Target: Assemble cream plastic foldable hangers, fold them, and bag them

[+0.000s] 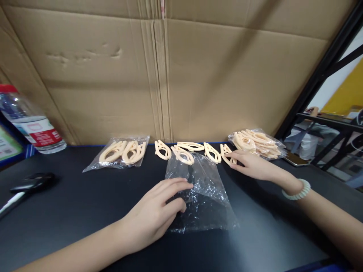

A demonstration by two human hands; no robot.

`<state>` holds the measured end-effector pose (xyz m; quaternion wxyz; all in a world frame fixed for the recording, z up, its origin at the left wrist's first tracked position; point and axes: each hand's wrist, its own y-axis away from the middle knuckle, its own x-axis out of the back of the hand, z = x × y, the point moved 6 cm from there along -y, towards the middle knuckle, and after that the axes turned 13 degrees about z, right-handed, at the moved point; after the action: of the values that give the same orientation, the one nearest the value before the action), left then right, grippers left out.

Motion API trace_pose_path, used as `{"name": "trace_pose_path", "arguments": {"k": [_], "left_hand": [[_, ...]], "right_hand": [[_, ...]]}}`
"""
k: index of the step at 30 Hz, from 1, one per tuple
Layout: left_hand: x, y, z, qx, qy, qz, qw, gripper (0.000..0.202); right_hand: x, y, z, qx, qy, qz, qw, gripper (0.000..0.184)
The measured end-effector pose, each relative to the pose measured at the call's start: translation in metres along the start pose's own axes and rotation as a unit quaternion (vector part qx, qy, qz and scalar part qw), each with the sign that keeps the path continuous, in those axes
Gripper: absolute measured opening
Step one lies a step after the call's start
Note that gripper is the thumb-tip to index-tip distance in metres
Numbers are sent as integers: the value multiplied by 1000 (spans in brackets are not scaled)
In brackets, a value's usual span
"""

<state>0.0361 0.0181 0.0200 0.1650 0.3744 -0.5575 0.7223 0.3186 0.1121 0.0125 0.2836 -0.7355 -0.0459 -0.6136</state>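
My right hand (255, 165) reaches to the back of the desk, with thumb and fingers pinching a beige plastic clip (224, 152) that has a teardrop-shaped loop. My left hand (154, 211) hovers at or touches the left side of a clear plastic bag (205, 206), its fingers apart and slightly bent. The bag lies flat with no clips seen inside. One beige clip (183, 155) overlaps the bag's far edge. Others lie in the row: a left clip (162, 151), a sideways clip (195, 146) and a right clip (212, 153).
A filled clear bag (95, 161) lies at the back left, another with several clips (256, 143) at the back right. A phone (296, 160) is beside that one. Further left are a bottle (42, 132) and a black object (32, 182). Cardboard (113, 75) stands behind.
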Motion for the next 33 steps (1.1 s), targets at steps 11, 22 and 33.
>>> {"name": "trace_pose_path", "arguments": {"k": [11,22,33], "left_hand": [[-3,2,-3,8,-2,-7,1000,28],[0,0,0,6,-20,-5,1000,31],[1,-1,1,20,-30,1,999,30]], "right_hand": [[-13,-1,21,24,4,58,998,79],[-3,8,15,22,5,-14,1000,62],[32,5,-4,16,-20,41,999,35]]}}
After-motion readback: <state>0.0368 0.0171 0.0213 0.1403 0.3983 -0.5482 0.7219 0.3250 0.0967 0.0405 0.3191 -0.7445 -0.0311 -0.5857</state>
